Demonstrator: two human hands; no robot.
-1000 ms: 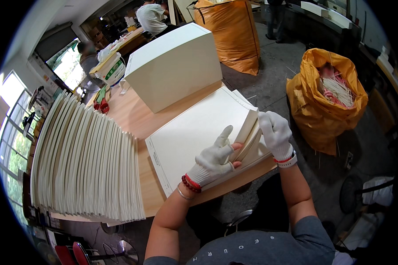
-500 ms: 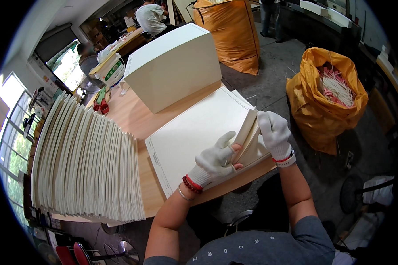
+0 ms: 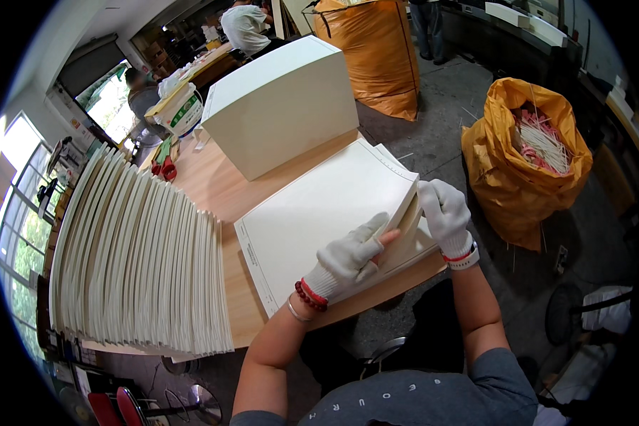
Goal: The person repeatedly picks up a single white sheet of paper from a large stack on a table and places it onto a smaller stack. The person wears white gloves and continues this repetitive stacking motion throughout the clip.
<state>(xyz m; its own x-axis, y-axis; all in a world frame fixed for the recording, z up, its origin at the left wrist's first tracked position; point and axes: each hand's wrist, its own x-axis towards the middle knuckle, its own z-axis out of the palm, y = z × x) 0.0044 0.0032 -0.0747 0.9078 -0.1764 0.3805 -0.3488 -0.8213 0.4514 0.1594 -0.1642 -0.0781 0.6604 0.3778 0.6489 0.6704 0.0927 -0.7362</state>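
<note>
A stack of large white card sheets lies on the wooden table in front of me. The top sheet's right side is creased, with a narrow strip bent along it. My left hand, in a white glove with bare fingertips, presses at this strip near the front edge, its fingers partly curled round it. At the strip's far end my gloved right hand is closed on the sheet's edge. The right fingertips are partly hidden.
Many folded white card pieces stand in a row at the left. A tall white block of stacked card stands behind the sheets, near red-handled scissors and a white bucket. An orange sack of scraps is on the floor, right.
The raised strip along the right side has turned outward and down. My left fingers have slid from pinching it to pressing along the crease. My right hand has shifted slightly right.
</note>
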